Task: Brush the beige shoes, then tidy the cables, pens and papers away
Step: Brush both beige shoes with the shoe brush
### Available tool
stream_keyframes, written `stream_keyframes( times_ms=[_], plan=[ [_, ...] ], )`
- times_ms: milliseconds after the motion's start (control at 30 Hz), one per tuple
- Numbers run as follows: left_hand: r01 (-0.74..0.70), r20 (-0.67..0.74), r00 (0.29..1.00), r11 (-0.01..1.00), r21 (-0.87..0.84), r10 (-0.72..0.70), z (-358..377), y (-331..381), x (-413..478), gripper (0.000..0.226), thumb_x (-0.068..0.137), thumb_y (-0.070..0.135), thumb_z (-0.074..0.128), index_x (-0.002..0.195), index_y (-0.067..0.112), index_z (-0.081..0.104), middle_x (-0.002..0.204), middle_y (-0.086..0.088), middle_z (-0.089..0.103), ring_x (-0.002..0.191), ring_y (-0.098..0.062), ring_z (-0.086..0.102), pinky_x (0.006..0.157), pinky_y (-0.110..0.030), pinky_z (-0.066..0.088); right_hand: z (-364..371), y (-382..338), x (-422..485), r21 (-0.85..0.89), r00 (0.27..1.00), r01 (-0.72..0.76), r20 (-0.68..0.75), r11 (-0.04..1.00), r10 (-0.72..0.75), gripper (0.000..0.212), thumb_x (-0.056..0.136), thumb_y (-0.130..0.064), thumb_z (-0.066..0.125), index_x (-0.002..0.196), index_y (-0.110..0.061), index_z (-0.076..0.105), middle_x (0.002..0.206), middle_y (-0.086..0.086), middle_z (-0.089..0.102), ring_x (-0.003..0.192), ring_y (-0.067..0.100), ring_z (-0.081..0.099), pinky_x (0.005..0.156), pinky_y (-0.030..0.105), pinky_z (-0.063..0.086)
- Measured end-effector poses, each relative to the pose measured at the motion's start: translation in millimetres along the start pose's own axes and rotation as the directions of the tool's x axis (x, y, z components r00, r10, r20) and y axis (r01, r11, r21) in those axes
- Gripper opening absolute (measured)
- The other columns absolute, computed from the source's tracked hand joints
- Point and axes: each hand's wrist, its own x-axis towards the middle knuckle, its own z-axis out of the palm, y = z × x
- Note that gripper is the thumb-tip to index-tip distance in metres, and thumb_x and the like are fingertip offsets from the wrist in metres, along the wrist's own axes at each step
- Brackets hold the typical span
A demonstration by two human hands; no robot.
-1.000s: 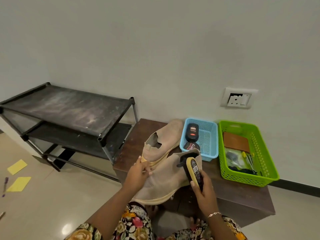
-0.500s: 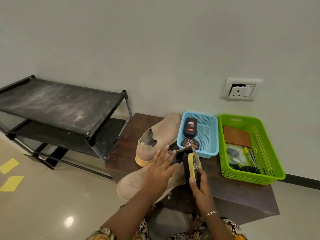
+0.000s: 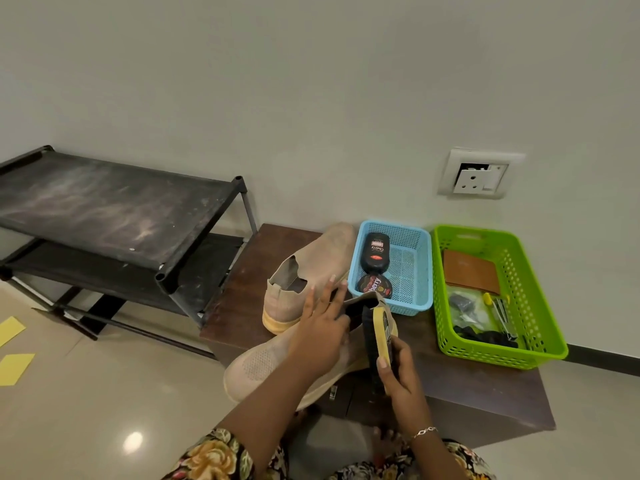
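Change: the left hand (image 3: pixel 320 336) is shifted from the toe end of the held shoe (image 3: pixel 263 365) to its collar, and the shoe is turned so that its toe points left.
Meaning: a fresh side is judged to be offered to the brush (image 3: pixel 377 337). Brushing is under way and tidying is not yet begun.
Left hand: the fingers are straight and spread, laid over the upper by the opening. No grip is seen.
Right hand (image 3: pixel 398 375): the fingers are curled round the brush, which is held upright with its bristles against the heel part.
Held shoe: it is kept over the front edge of the table (image 3: pixel 485 386).
Second shoe (image 3: pixel 311 268): it is set on the table behind, just beside the blue basket (image 3: pixel 394 225).
Green basket (image 3: pixel 502 360): dark cables and thin pen-like items are seen inside.
Papers (image 3: pixel 15 368): yellow sheets are left on the floor, well apart from the table.
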Motion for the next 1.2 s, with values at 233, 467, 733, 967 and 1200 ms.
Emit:
stream_keyframes(
  times_ms=[233, 467, 733, 967, 1200],
  plan=[
    [0.059, -0.031, 0.998, 0.995, -0.084, -0.062, -6, -3, -12, 0.019, 0.058, 0.028, 0.077, 0.064, 0.023, 0.059, 0.137, -0.018, 0.049, 0.133, -0.04, 0.027, 0.102, -0.06, 0.03, -3, -6, -7, -0.048, 0.999, 0.011, 0.037, 0.999, -0.009, 0.048, 0.077, -0.038, 0.046, 0.122, -0.03, 0.036, 0.119, -0.015, 0.05, 0.106, -0.002, 0.048, 0.086, 0.011, 0.038],
    [0.007, 0.108, 0.994, 0.996, -0.086, 0.003, -27, -13, -15, 0.015, 0.079, 0.025, 0.068, 0.093, 0.022, 0.063, 0.153, -0.016, 0.021, 0.137, -0.033, -0.011, 0.109, -0.052, -0.008, -8, -7, -11, -0.061, 1.0, -0.007, 0.006, 0.998, 0.007, 0.047, 0.077, -0.039, 0.047, 0.122, -0.029, 0.037, 0.117, -0.016, 0.052, 0.101, -0.013, 0.05, 0.081, 0.006, 0.04],
    [-0.163, 0.351, 0.927, 0.985, 0.06, 0.132, -26, -21, -6, 0.061, 0.091, 0.032, 0.052, 0.144, 0.021, 0.022, 0.151, -0.016, -0.022, 0.129, -0.027, -0.035, 0.107, -0.046, -0.02, -9, -3, -9, -0.082, 0.999, -0.033, 0.02, 0.996, 0.035, 0.048, 0.081, -0.039, 0.048, 0.125, -0.025, 0.038, 0.115, -0.008, 0.055, 0.102, -0.003, 0.051, 0.079, 0.013, 0.042],
    [0.05, 0.283, 0.959, 0.972, -0.231, 0.017, -35, -26, 8, 0.016, 0.088, 0.021, 0.058, 0.103, 0.016, 0.059, 0.157, -0.003, 0.009, 0.144, -0.022, -0.013, 0.115, -0.041, -0.009, -12, -1, -7, -0.15, 0.999, -0.033, 0.024, 0.988, 0.037, 0.037, 0.093, -0.017, 0.05, 0.127, -0.023, 0.037, 0.116, -0.008, 0.054, 0.1, 0.0, 0.052, 0.078, 0.006, 0.04],
    [-0.009, 0.48, 0.874, 0.991, -0.136, 0.074, -46, -17, 4, 0.036, 0.081, 0.048, 0.061, 0.111, 0.029, 0.058, 0.156, -0.007, -0.013, 0.138, -0.03, -0.029, 0.107, -0.051, -0.022, -9, -4, -6, -0.121, 0.999, -0.044, 0.027, 0.992, 0.047, 0.047, 0.089, -0.035, 0.05, 0.132, -0.02, 0.035, 0.12, -0.005, 0.053, 0.109, 0.013, 0.05, 0.087, 0.023, 0.037]
  ],
)
